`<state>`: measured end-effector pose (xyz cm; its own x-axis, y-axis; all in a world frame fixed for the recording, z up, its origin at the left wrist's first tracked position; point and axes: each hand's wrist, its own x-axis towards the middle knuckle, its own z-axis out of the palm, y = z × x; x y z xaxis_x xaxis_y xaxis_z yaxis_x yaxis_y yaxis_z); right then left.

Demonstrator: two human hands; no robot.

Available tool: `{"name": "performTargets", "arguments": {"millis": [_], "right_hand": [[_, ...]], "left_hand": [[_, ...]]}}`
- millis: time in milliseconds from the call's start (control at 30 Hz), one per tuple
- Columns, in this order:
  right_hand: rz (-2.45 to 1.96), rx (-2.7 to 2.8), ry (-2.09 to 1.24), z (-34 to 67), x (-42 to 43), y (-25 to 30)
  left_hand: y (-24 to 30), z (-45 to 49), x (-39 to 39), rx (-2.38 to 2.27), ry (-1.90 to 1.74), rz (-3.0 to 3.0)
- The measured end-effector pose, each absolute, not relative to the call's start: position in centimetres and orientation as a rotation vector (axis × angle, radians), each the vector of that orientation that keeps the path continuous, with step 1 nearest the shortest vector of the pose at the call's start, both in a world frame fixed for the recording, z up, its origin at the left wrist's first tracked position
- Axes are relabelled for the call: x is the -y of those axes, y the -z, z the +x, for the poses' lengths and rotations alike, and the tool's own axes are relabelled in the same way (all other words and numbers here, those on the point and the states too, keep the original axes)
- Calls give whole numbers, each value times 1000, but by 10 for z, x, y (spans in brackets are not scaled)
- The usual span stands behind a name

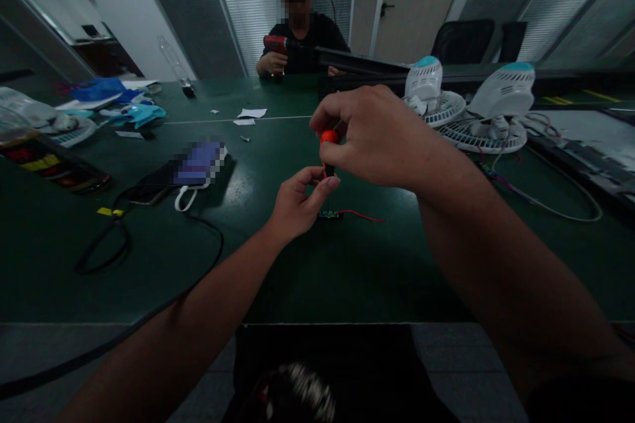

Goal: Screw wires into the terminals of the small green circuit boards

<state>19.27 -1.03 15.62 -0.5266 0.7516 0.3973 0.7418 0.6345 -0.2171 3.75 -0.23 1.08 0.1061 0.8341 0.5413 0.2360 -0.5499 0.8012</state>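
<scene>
My right hand [370, 135] is curled around the red and black handle of a small screwdriver [328, 140], held upright above the green table [278, 264]. My left hand [297, 201] pinches the screwdriver's thin shaft just below the handle. Under the tip lies a small circuit board [330, 215] with a red wire [364, 216] trailing to the right. Both hands hover at the table's middle.
Two white fan parts [501, 109] with loose wires lie at the right. A phone [193, 165], a black cable [149, 244] and a face mask are at the left. A person across the table [300, 39] holds a red power tool. Paper scraps lie beyond.
</scene>
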Motion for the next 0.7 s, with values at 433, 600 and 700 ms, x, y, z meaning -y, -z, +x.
{"name": "performTargets", "arguments": {"millis": [433, 600, 700], "right_hand": [[-1303, 2267, 85, 191, 9, -155], [-1314, 2279, 87, 190, 7, -152], [-1316, 2285, 76, 190, 6, -152]], "left_hand": [[-9, 36, -1, -1051, -1472, 1791], [-12, 37, 0, -1080, -1460, 1784], [-12, 37, 0, -1089, -1472, 1780]]}}
